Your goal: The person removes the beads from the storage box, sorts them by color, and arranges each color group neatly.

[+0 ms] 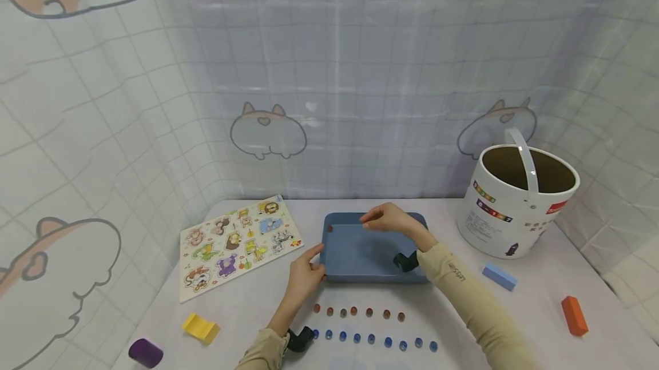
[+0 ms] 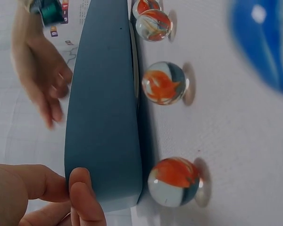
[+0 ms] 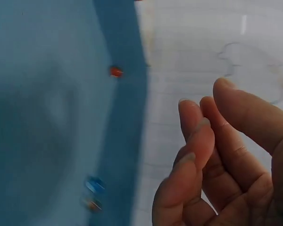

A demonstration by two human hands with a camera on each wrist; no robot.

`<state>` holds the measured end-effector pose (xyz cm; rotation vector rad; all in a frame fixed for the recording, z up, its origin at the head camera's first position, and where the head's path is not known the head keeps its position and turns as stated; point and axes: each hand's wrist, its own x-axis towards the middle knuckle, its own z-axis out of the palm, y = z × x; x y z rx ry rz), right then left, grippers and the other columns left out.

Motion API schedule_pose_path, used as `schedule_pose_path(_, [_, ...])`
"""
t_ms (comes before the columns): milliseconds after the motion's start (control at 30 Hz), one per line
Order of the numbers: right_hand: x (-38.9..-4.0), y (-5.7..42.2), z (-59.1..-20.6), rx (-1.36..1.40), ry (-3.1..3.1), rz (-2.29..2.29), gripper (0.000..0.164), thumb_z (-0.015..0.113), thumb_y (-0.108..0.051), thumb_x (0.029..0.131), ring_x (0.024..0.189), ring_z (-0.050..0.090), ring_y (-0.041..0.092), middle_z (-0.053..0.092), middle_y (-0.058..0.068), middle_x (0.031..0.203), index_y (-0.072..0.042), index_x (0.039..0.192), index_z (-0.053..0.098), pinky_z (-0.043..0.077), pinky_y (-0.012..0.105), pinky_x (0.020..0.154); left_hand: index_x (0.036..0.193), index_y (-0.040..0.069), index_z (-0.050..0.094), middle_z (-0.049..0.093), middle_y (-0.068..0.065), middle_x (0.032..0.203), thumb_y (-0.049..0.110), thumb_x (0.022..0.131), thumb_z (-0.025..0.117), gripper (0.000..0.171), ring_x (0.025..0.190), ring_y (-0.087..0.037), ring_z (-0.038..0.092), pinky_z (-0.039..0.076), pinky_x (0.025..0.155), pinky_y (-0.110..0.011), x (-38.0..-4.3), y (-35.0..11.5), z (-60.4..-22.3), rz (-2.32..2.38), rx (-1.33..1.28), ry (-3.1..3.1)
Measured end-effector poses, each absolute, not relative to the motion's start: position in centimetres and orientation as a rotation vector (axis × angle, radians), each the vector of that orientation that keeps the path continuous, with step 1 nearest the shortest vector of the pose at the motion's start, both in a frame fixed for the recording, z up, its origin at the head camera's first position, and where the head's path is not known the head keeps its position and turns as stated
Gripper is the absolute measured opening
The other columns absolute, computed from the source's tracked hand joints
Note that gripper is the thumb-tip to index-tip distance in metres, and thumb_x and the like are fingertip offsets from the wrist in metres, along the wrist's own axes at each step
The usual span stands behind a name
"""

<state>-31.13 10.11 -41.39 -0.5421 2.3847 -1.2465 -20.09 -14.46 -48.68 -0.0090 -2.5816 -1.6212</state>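
My left hand grips the front left corner of a shallow blue tray, with fingertips against its wall. Over the back part of the tray is my right hand, its fingers loosely bent and nothing visible between them. An orange marble lies in the tray's back left corner. The right wrist view also shows a blue marble and a clear marble with some orange along the tray's wall. In front of the tray stand a row of orange-swirled marbles and a row of blue marbles.
An animal puzzle board lies at the left. Nearer are a yellow curved block and a purple cylinder. At the right stand a white bucket, a blue block and an orange block. A patterned curtain hangs behind.
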Motion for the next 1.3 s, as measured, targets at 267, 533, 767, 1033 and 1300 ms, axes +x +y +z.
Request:
schedule_pose_path(267, [-33.5, 4.8, -45.0, -0.399, 2.37, -1.285, 0.029, 0.066, -0.017, 0.09, 0.065, 0.056, 0.01, 0.07, 0.007, 0.082, -0.005, 0.116, 0.07, 0.051, 0.028, 0.067, 0.134, -0.001, 0.055, 0.05, 0.004, 0.046, -0.006, 0.078, 0.053, 0.056, 0.041, -0.006, 0.045, 0.032, 0.041, -0.014, -20.2, -14.4, -48.5, -1.626, -0.008, -2.562])
schedule_pose_path(533, [-33.7, 1.7, -46.6, -0.16, 2.459, -1.467, 0.027, 0.069, -0.01, 0.086, 0.085, 0.069, 0.019, 0.073, 0.013, 0.104, -0.004, 0.112, 0.072, 0.057, 0.03, 0.073, 0.135, -0.001, 0.054, 0.048, 0.005, 0.047, -0.006, 0.079, 0.053, 0.056, 0.04, -0.006, 0.04, 0.03, 0.041, -0.014, -20.3, -14.4, -48.6, -1.638, -0.016, -2.569])
schedule_pose_path(767, [-33.4, -0.1, -47.6, -0.097, 2.649, -1.432, 0.02, 0.075, -0.007, 0.08, 0.079, 0.068, 0.021, 0.073, 0.013, 0.1, -0.004, 0.1, 0.076, 0.055, 0.028, 0.066, 0.135, -0.001, 0.054, 0.05, 0.005, 0.048, -0.006, 0.078, 0.053, 0.057, 0.041, -0.005, 0.041, 0.029, 0.04, -0.013, -20.2, -14.3, -48.7, -1.629, -0.024, -2.576])
schedule_pose_path(1033, [-33.0, -1.6, -47.7, -0.125, 2.763, -1.282, 0.015, 0.079, -0.011, 0.077, 0.09, 0.067, 0.026, 0.074, 0.008, 0.096, -0.01, 0.091, 0.077, 0.055, 0.039, 0.081, 0.135, -0.001, 0.054, 0.053, 0.002, 0.049, -0.006, 0.078, 0.054, 0.057, 0.04, -0.006, 0.042, 0.029, 0.04, -0.014, -19.9, -14.2, -48.7, -1.646, -0.044, -2.562])
schedule_pose_path(1300, [-33.1, -1.0, -47.2, -0.241, 2.686, -1.311, 0.017, 0.074, -0.013, 0.083, 0.09, 0.067, 0.024, 0.073, 0.009, 0.1, -0.009, 0.099, 0.076, 0.054, 0.036, 0.079, 0.134, -0.001, 0.055, 0.058, -0.005, 0.05, -0.006, 0.078, 0.054, 0.055, 0.041, -0.004, 0.045, 0.03, 0.04, -0.014, -20.0, -14.5, -48.8, -1.605, -0.051, -2.557])
